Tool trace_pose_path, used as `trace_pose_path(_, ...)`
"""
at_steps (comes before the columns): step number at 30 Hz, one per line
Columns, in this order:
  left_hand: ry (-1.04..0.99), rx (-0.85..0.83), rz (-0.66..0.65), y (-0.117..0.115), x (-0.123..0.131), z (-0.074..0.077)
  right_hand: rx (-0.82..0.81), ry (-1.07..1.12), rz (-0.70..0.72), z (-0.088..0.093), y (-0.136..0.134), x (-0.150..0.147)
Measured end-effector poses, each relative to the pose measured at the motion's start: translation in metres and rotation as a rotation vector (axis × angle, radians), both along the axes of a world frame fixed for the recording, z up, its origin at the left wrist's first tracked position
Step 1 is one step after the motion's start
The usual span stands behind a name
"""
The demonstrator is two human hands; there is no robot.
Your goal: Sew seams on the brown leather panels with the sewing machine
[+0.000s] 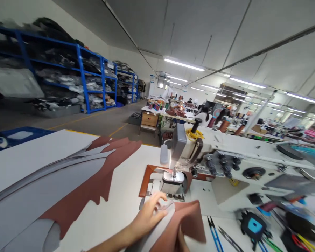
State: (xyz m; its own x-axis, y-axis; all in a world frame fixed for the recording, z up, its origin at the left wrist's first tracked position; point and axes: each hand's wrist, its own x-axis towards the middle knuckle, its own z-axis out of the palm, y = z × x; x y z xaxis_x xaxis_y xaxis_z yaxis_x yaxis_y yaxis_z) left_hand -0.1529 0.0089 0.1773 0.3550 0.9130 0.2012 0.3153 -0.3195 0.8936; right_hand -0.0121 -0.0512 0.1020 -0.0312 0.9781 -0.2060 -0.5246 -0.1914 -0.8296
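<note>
My left hand [148, 215] has curled fingers at the grey-backed edge of a reddish-brown leather-like piece [190, 217], just in front of the sewing machine [174, 175]. Thumb and index finger form a loop, with the thumb against the grey side. Low in the view, my right hand [182, 241] grips a fold of the same piece; most of its fingers are hidden by the material. Behind my left hand is the machine's raised sewing bed, under the needle and presser foot. Larger brown pieces with grey backing [89, 189] lie overlapped on the table to the left.
Blue-handled thread snips [214, 232], dark snips [229, 238] and a black-and-blue object [254, 225] lie right of my hands. The machine's arm [241, 147] spans the right side. Blue shelving [82, 77] stands far left, other worktables [170, 113] beyond.
</note>
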Motion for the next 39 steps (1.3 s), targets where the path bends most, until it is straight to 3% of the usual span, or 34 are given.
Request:
trace_pose_path(2,0.066,0.162,0.004,-0.004,0.029,-0.013,0.008,0.029,-0.053,0.007,0.005,0.022)
trace_pose_path(5,0.182,0.233,-0.048,-0.009,0.057,-0.017,0.083,0.137,-0.079,0.015,0.01,0.047)
trace_pose_path(10,0.37,0.375,-0.07,-0.001,0.067,-0.012,0.112,0.205,0.003,0.017,0.009,0.061)
trace_pose_path(15,0.511,0.339,0.067,0.015,0.077,-0.02,0.148,0.262,0.082,0.028,0.01,0.052)
trace_pose_path(18,0.369,0.263,0.038,0.025,0.073,-0.017,0.116,0.241,0.04,0.036,0.018,0.056)
trace_pose_path(21,0.157,0.191,-0.041,0.038,0.053,-0.005,-0.003,0.133,-0.191,0.041,0.032,0.078)
trace_pose_path(24,-0.023,0.141,0.003,0.049,0.039,0.007,-0.089,-0.018,-0.414,0.049,0.052,0.105)
trace_pose_path(28,-0.177,0.037,0.164,0.054,0.046,0.012,-0.039,-0.222,-0.407,0.063,0.085,0.129)
trace_pose_path(31,-0.29,-0.037,0.176,0.055,0.059,0.009,-0.008,-0.368,-0.46,0.067,0.106,0.137)
trace_pose_path(39,-0.448,0.016,0.284,0.066,0.07,-0.014,-0.004,-0.452,-0.363,0.055,0.13,0.143)
